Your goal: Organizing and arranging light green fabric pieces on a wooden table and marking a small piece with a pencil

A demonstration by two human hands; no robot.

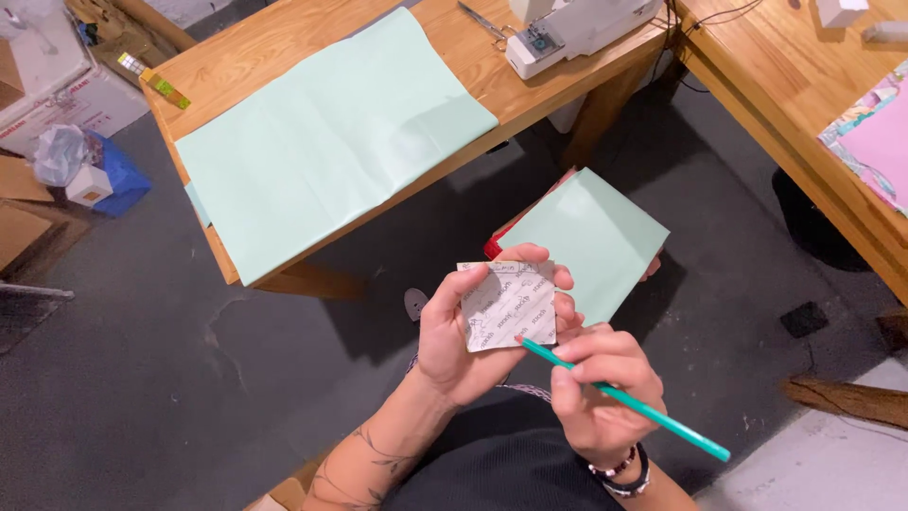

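While you sit above the grey floor [189, 397], your left hand [463, 331] props a small square printed card [509, 305] upright and facing you, thumb across its left edge and fingertips curling over the top and right edges; this grip appears chosen to keep the face flat and steady for marking. The hand is partly closed, pinching the card rather than wrapping it. Your right hand [601, 393] is closed around a teal pencil [629, 402] in a writing grip, the shaft running down to the right past the beaded wristbands [619, 473]. The pencil tip touches, or sits just at, the card's lower right corner; contact cannot be confirmed. Behind the card, a folded mint-green sheet [591, 237] rests on your lap over something red, near at hand. A larger mint-green sheet [326, 142] lies spread on the wooden table [246, 57], overhanging its near edge, well apart from both hands. A white sewing machine [567, 28] and scissors [484, 21] sit at the table's far end.
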